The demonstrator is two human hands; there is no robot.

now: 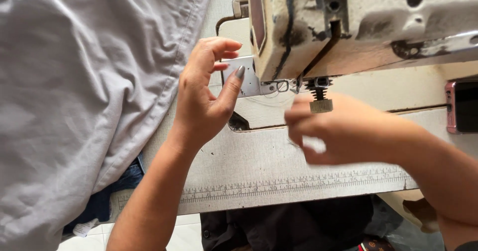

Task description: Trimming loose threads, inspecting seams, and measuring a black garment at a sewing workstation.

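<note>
My left hand (pixel 201 99) hovers beside the head of a worn cream sewing machine (pixel 368 27), fingers spread, with the thumb tip against the shiny metal plate (pixel 249 84) by the needle area (pixel 297 85). Nothing shows in that hand. My right hand (pixel 343 129) is blurred in front of the machine, just under a ribbed brass knob (pixel 321 104). Its fingers are curled toward the needle side, and a pale patch shows between them. I cannot tell what that patch is.
A large pale grey garment (pixel 74 97) is heaped over the left of the table. The table top (pixel 259 166) has a printed ruler strip along its front edge. A pink-cased phone (pixel 462 106) lies at the right edge. Dark blue cloth (pixel 107 196) hangs below the garment.
</note>
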